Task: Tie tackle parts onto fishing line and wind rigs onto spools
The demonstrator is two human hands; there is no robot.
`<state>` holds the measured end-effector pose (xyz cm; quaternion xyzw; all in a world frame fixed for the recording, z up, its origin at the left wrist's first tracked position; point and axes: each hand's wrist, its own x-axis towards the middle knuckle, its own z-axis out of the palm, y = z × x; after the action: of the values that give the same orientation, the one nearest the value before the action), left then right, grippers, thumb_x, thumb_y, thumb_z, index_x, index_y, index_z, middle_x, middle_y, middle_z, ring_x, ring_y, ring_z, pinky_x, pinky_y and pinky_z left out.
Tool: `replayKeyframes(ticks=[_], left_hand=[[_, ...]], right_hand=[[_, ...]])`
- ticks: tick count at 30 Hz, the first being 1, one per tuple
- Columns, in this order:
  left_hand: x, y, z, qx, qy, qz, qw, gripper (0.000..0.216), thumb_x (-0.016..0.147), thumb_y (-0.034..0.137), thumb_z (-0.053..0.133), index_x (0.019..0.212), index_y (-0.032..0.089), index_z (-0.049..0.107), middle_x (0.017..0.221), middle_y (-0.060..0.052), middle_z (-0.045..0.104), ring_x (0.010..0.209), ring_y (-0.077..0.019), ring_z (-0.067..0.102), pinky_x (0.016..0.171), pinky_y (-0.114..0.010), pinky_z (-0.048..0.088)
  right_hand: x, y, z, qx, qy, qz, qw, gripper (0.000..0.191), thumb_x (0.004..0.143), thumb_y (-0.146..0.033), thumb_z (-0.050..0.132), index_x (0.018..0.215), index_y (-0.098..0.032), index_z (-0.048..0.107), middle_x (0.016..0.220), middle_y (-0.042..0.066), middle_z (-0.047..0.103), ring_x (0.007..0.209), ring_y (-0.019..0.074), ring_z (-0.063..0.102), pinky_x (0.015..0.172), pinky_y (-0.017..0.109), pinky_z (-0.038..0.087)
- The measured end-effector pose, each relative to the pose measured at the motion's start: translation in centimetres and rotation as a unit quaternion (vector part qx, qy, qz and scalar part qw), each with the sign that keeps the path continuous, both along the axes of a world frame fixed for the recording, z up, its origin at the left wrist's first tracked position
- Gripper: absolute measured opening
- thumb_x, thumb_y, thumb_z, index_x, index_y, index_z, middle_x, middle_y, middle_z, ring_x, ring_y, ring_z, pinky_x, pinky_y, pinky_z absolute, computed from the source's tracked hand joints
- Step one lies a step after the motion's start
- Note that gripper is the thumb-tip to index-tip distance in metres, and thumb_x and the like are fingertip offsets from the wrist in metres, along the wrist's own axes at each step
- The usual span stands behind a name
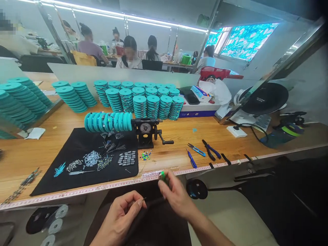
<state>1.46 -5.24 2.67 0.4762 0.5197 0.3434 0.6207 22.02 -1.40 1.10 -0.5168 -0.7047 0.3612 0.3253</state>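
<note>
My left hand (123,213) is below the table's front edge, its fingers pinched on a thin dark pin-like piece whose tip pokes out to the right. My right hand (174,194) is just right of it, fingers closed round a small green object (162,176) at the table edge. The two hands are a little apart. On the table above them lies a black mat (64,164) with several heaps of small metal parts (91,159), and a little pile of coloured beads (145,155). A black hand-crank winder (147,131) holds a row of teal spools (109,122).
Stacks of teal spools (143,99) fill the back of the wooden table (230,136). Blue-handled snips (196,149) and pliers (211,150) lie to the right, a measuring tape (102,187) runs along the front edge. A black fan (266,99) stands right. Several people sit at a far table.
</note>
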Motion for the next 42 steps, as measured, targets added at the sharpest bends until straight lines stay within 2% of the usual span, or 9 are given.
replayKeyframes(ticks=[2,4,7,13,18,20,23,28,42], left_hand=[[0.1,0.0,-0.2,-0.007,-0.014,-0.027,1.000,0.039,0.085,0.052,0.057,0.070,0.016,0.059,0.056,0.005,0.039,0.052,-0.0098,0.030,0.046,-0.020,0.026],[0.2,0.1,-0.3,-0.007,-0.017,-0.057,0.998,0.039,0.087,0.052,0.055,0.072,0.016,0.058,0.060,0.003,0.042,0.056,-0.0105,0.032,0.049,-0.020,0.029],[0.3,0.2,-0.2,-0.002,0.010,-0.079,0.997,0.037,0.090,0.050,0.052,0.074,0.016,0.058,0.064,0.002,0.043,0.060,-0.0115,0.034,0.051,-0.020,0.032],[0.3,-0.1,-0.1,0.032,0.076,-0.057,0.995,0.035,0.091,0.050,0.050,0.079,0.017,0.055,0.063,0.005,0.038,0.058,-0.0111,0.033,0.052,-0.021,0.031],[0.2,-0.2,0.0,0.023,0.057,-0.048,0.997,0.035,0.090,0.049,0.052,0.075,0.017,0.055,0.062,0.005,0.039,0.056,-0.0106,0.033,0.050,-0.020,0.030],[0.3,-0.1,0.0,0.004,0.032,-0.047,0.998,0.034,0.089,0.049,0.054,0.074,0.018,0.054,0.061,0.005,0.043,0.055,-0.0101,0.034,0.050,-0.019,0.031],[0.4,0.1,0.0,-0.021,-0.012,-0.054,0.998,0.033,0.089,0.047,0.055,0.074,0.018,0.054,0.065,0.001,0.054,0.057,-0.0108,0.042,0.052,-0.020,0.036],[0.5,0.0,-0.1,-0.041,-0.052,-0.048,0.997,0.030,0.089,0.043,0.057,0.074,0.019,0.052,0.059,0.004,0.054,0.053,-0.0093,0.043,0.050,-0.018,0.037],[0.8,0.2,-0.1,-0.033,-0.065,-0.013,0.997,0.029,0.087,0.042,0.061,0.072,0.018,0.056,0.053,0.008,0.043,0.046,-0.0065,0.031,0.044,-0.015,0.031]], right_hand=[[-1.4,-2.0,0.6,-0.100,0.127,0.010,0.987,0.015,0.093,-0.033,0.057,0.099,-0.020,0.058,0.074,-0.003,0.054,0.065,0.0115,0.049,0.061,0.022,0.041],[-2.4,-3.2,1.0,-0.150,0.192,0.005,0.970,0.018,0.088,-0.036,0.063,0.094,-0.019,0.063,0.069,-0.003,0.055,0.062,0.0110,0.047,0.059,0.023,0.038],[-2.9,-3.6,1.4,-0.144,0.190,-0.007,0.971,0.022,0.090,-0.037,0.060,0.080,-0.018,0.064,0.067,-0.002,0.059,0.062,0.0117,0.048,0.060,0.024,0.036],[-3.1,-3.6,0.7,-0.153,0.209,-0.029,0.965,0.025,0.088,-0.040,0.062,0.076,-0.018,0.058,0.067,-0.004,0.047,0.063,0.0110,0.040,0.059,0.023,0.033],[-3.5,-3.9,-0.7,-0.301,0.359,-0.040,0.883,0.052,0.091,-0.065,0.043,0.078,-0.017,0.058,0.056,-0.006,0.036,0.049,0.0085,0.030,0.048,0.022,0.026],[-3.7,-4.0,-1.1,-0.332,0.372,-0.043,0.866,0.064,0.091,-0.070,0.035,0.069,-0.015,0.059,0.055,-0.004,0.038,0.050,0.0090,0.034,0.048,0.022,0.027],[-4.1,-4.1,-1.7,-0.360,0.372,-0.052,0.854,0.062,0.089,-0.070,0.041,0.061,-0.015,0.055,0.055,-0.002,0.043,0.051,0.0094,0.036,0.049,0.022,0.026],[-4.9,-4.3,-2.2,-0.373,0.408,-0.050,0.832,0.052,0.091,-0.058,0.046,0.060,-0.016,0.051,0.055,-0.002,0.045,0.050,0.0084,0.033,0.047,0.021,0.025],[-5.2,-4.5,-2.7,-0.380,0.422,-0.040,0.822,0.047,0.093,-0.046,0.043,0.057,-0.018,0.047,0.053,-0.004,0.038,0.050,0.0087,0.029,0.046,0.021,0.023]])
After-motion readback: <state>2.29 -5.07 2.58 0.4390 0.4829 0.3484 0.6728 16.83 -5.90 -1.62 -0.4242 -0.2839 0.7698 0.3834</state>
